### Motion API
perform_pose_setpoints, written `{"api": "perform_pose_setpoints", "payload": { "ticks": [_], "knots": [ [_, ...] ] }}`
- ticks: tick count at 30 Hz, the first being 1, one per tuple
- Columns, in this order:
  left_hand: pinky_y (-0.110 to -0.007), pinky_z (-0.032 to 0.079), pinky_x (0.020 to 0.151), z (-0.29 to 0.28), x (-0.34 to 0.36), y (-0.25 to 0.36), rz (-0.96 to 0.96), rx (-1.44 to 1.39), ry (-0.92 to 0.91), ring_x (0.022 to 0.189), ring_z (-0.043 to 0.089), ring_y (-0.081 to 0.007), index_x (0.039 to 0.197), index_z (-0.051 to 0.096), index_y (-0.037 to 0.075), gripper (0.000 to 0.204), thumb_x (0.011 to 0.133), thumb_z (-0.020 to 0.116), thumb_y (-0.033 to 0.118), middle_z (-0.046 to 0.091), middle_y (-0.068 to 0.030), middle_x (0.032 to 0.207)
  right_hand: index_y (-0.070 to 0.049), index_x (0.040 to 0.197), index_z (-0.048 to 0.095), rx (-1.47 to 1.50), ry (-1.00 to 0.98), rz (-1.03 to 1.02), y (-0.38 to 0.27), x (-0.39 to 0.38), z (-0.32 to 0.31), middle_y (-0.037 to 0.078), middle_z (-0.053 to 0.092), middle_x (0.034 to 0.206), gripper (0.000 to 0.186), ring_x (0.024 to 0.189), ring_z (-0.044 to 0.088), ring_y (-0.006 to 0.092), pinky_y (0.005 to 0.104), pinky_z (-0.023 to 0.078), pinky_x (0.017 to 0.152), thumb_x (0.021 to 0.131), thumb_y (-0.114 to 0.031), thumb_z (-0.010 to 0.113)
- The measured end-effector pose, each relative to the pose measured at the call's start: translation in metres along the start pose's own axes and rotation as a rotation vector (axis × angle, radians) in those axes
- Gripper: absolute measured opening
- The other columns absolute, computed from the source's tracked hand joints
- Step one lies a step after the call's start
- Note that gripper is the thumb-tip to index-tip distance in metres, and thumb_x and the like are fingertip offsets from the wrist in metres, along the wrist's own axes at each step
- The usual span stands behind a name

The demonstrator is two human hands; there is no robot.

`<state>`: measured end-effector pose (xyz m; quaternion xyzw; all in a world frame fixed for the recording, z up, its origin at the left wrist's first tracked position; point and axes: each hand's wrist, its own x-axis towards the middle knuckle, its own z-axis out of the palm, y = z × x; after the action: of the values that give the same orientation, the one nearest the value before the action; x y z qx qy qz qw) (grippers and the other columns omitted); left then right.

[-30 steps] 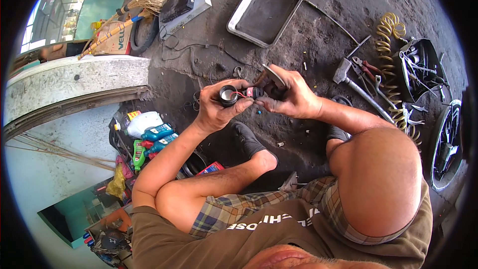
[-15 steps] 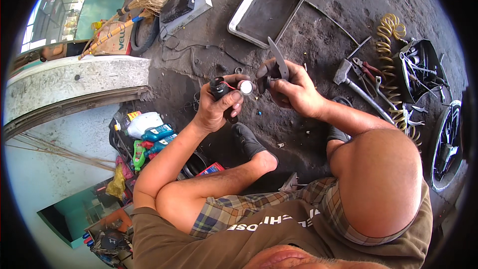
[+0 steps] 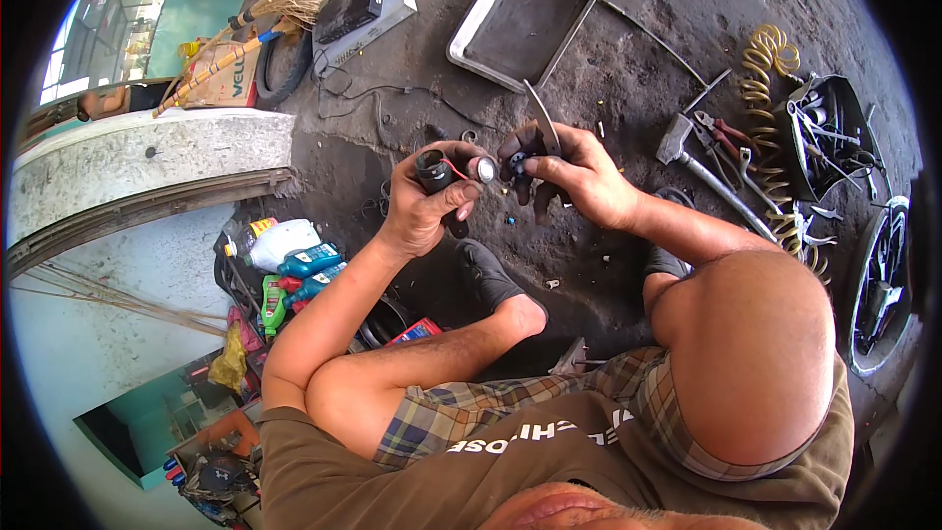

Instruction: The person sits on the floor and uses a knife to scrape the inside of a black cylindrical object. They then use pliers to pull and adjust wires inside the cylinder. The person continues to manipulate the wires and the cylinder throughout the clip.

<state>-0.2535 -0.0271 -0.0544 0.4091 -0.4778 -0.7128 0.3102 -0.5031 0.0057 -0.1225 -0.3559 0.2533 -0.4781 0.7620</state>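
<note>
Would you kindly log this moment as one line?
left hand: holds black tube, silver-faced part with red wire | right hand: holds metal blade, dark piece | nearby: metal tray, hammer

1. The left of two head-worn fisheye cameras looks steeply down and forward onto the floor [image 3: 613,296].
2. Nearest it, the brown shirt [image 3: 530,466] spans the lower edge; left grip [image 3: 420,214] and right grip [image 3: 589,177] sit farther off, mid-view.
3. The metal tray [image 3: 523,25] lies beyond, toward the top.

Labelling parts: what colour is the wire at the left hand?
Red; the wire shows best in the head view.
</note>
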Motion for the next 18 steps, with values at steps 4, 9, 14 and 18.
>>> {"api": "perform_pose_setpoints", "payload": {
  "ticks": [4,9,14,18],
  "knots": [
    [-0.031,0.057,0.071,0.001,0.002,0.004,0.163,0.355,-0.005,0.086,0.070,-0.0169,0.119,0.072,0.001,0.044,0.080,0.093,0.007,0.075,-0.0101,0.109,0.001,0.126,0.066,-0.001,-0.026,0.060,-0.004,0.001,0.005,0.006,0.071,0.094,0.036,0.078,0.070,0.0133,0.0295,0.060,0.061,0.103,-0.027,0.072],
    [-0.039,0.058,0.088,0.006,0.012,0.021,0.559,0.923,-0.121,0.098,0.073,-0.0260,0.112,0.074,0.000,0.044,0.075,0.095,0.010,0.073,-0.0137,0.110,0.000,0.121,0.063,0.005,-0.073,0.153,-0.010,0.003,0.007,0.004,0.070,0.084,0.034,0.068,0.068,0.0128,0.0287,0.056,0.055,0.100,-0.022,0.078],
    [-0.038,0.059,0.085,0.015,0.014,0.032,0.632,1.070,-0.184,0.096,0.074,-0.0283,0.109,0.075,0.002,0.046,0.070,0.097,0.010,0.074,-0.0145,0.104,-0.004,0.111,0.062,0.052,-0.082,0.118,-0.001,0.002,0.007,0.003,0.067,0.080,0.029,0.065,0.063,0.0106,0.0272,0.050,0.052,0.098,-0.021,0.081],
    [-0.038,0.060,0.082,0.016,0.014,0.032,0.630,1.052,-0.223,0.092,0.075,-0.0280,0.105,0.074,0.003,0.045,0.068,0.098,0.012,0.075,-0.0131,0.101,-0.006,0.107,0.061,0.108,-0.119,0.113,0.004,0.000,0.007,0.001,0.064,0.079,0.029,0.064,0.058,0.0084,0.0253,0.046,0.054,0.096,-0.022,0.083]
  ]
}}
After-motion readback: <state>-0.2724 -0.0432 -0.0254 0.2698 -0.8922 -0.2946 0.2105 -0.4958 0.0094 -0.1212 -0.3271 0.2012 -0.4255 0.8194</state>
